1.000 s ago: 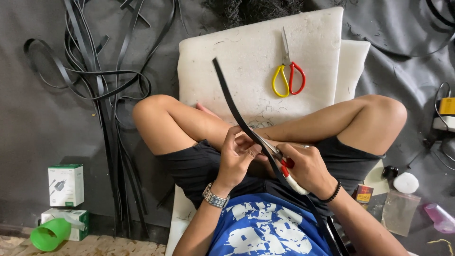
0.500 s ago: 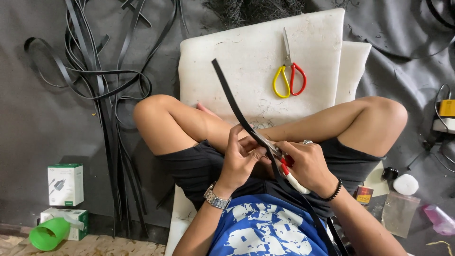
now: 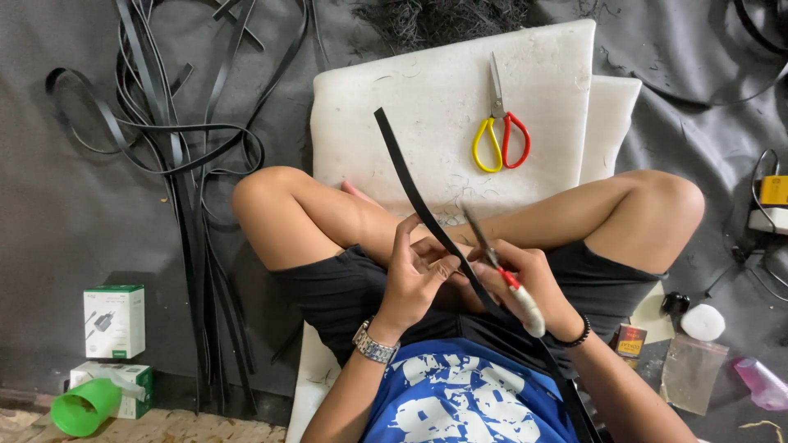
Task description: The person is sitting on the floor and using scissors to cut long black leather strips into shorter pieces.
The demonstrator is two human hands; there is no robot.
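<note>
I sit cross-legged on a white foam cushion [image 3: 427, 90]. A long black strip [image 3: 408, 180] slants from the cushion down across my lap. My left hand [image 3: 414, 275], with a metal wristwatch, pinches this strip near its middle. My right hand [image 3: 529, 283], with a dark bead bracelet, grips small scissors [image 3: 497, 258] with a red and white wrapped handle; their blades point up beside the strip. A second pair of scissors [image 3: 501, 131], with one yellow and one red loop, lies on the cushion beyond my knees.
A tangle of black strips [image 3: 176, 156] lies on the grey floor cloth at left. Two small boxes [image 3: 115, 321] and a green cup [image 3: 82, 406] stand at lower left. At right are a plastic bag [image 3: 691, 371], a white round lid [image 3: 703, 321], and cables [image 3: 759, 238].
The scissors in my right hand have come up, their blades now showing above my fingers beside the strip. My left hand still holds the strip.
</note>
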